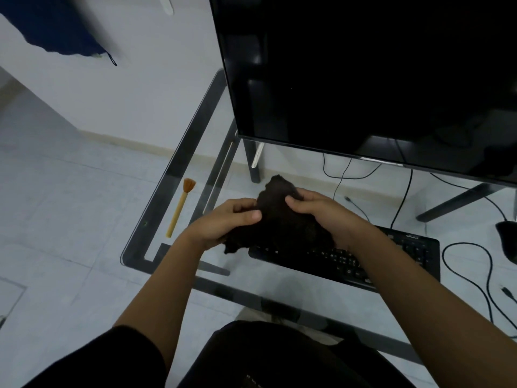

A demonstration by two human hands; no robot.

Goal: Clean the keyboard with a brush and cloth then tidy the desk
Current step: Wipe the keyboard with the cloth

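A dark brown cloth (pixel 282 219) is bunched up between both my hands above the left end of the black keyboard (pixel 405 256). My left hand (pixel 226 222) grips its left side with the thumb on top. My right hand (pixel 321 214) pinches its upper right part. The cloth and my right forearm hide much of the keyboard's left and middle keys. A small brush (pixel 180 208) with a pale wooden handle and orange bristles lies alone on the glass desk (pixel 167 175), to the left of my hands, bristles pointing away from me.
A large dark monitor (pixel 363 79) stands at the back of the desk on black legs. A black mouse (pixel 507 239) sits at the right edge, with several loose black cables (pixel 464 278) beside the keyboard. The desk's left edge and tiled floor lie beyond the brush.
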